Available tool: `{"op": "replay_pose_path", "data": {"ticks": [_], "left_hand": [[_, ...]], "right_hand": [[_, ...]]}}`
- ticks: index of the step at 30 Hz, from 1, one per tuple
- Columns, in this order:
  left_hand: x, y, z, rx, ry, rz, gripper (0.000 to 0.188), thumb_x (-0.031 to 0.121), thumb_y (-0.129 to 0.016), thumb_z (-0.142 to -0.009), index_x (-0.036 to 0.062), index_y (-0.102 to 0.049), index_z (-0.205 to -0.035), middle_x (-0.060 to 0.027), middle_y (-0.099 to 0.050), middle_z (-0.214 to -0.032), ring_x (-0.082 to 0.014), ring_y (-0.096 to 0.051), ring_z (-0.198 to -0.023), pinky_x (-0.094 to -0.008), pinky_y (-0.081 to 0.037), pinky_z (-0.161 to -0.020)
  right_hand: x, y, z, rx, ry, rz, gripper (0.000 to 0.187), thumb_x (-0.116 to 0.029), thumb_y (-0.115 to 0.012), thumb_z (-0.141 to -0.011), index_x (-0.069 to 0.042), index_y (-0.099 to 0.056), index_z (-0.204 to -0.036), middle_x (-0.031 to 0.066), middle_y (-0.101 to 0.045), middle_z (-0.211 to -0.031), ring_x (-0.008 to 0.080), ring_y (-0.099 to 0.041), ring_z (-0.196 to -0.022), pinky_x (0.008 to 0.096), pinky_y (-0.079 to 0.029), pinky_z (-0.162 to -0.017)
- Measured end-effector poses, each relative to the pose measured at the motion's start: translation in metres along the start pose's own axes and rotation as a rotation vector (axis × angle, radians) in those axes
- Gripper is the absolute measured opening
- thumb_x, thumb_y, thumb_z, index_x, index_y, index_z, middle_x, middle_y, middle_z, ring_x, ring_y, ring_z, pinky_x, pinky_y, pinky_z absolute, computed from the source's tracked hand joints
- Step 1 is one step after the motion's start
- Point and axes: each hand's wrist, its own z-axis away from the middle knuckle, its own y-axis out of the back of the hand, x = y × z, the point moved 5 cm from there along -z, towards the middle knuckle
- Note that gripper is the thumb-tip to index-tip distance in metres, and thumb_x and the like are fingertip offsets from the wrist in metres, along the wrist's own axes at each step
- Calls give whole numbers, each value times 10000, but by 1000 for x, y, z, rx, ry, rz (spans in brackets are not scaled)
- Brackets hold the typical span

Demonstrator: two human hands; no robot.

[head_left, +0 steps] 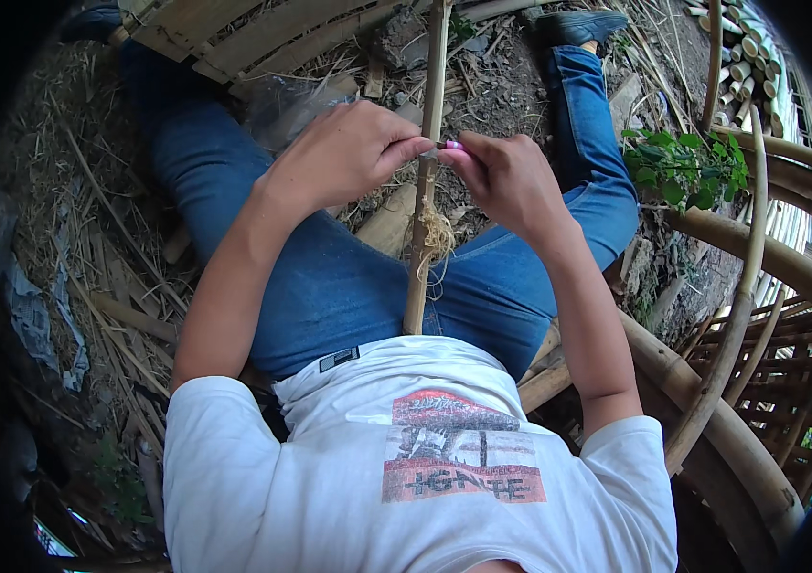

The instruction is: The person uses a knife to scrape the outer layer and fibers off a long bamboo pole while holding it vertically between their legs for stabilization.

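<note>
A long split-bamboo pole (pixel 418 272) runs from my lap away between my legs. My left hand (pixel 344 158) is closed at its left side, thumb tip against the pole. What its fingers hold, if anything, is hidden. On the other side my right hand (pixel 518 181) is closed in a pinch on a small pink object (pixel 455 145), too small to name. A short, thin piece crosses the pole between the two thumbs. Below the hands, a tangle of pale fibre (pixel 438 236) is tied around the pole.
Bamboo slats (pixel 263 38) form a panel at the far left, and a clear plastic bag (pixel 296 113) lies near it. Curved bamboo poles (pixel 712 420) stand close on the right. Beyond are a leafy green plant (pixel 688 167) and stacked cut bamboo (pixel 748 57). Dry straw litters the ground.
</note>
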Motion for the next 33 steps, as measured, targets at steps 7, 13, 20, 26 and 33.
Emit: {"op": "replay_pose_path", "data": {"ticks": [7, 13, 20, 26, 33], "left_hand": [[-31, 18, -59, -99, -31, 15, 297, 278, -616, -988, -12, -654, -936, -102, -572, -733, -207, -510, -649, -366, -422, -616], [-56, 22, -104, 49, -213, 124, 230, 179, -565, -994, 3, -713, -986, -154, -644, -679, -187, -599, -591, -374, -474, -574], [-62, 29, -107, 127, -25, 118, 294, 262, -550, -1025, 21, -716, -1041, -178, -624, -660, -237, -625, -582, -385, -492, -577], [-61, 27, -103, 168, -68, -9, 291, 261, -564, -1016, 16, -720, -1016, -177, -648, -687, -250, -648, -630, -391, -498, -611], [-58, 26, -101, 139, -44, 54, 274, 243, -580, -1005, 15, -729, -1038, -194, -661, -733, -241, -634, -640, -398, -491, -621]], "right_hand": [[30, 15, -48, 104, 9, -4, 344, -402, -639, -963, -79, -749, -923, 160, -613, -607, 378, -626, -596, 457, -503, -583], [62, 33, -100, 194, 151, 135, 334, -398, -637, -965, -88, -761, -988, 169, -655, -680, 374, -658, -666, 456, -526, -627], [49, 49, -111, 166, 191, 127, 314, -294, -625, -973, -16, -700, -848, 215, -631, -700, 417, -613, -636, 471, -473, -585], [46, 44, -105, 219, 240, 141, 331, -307, -621, -975, -13, -690, -840, 215, -624, -695, 420, -596, -629, 464, -467, -573], [45, 45, -103, 106, 155, 81, 329, -291, -609, -985, -3, -688, -846, 224, -632, -714, 417, -609, -642, 462, -475, -585]]}}
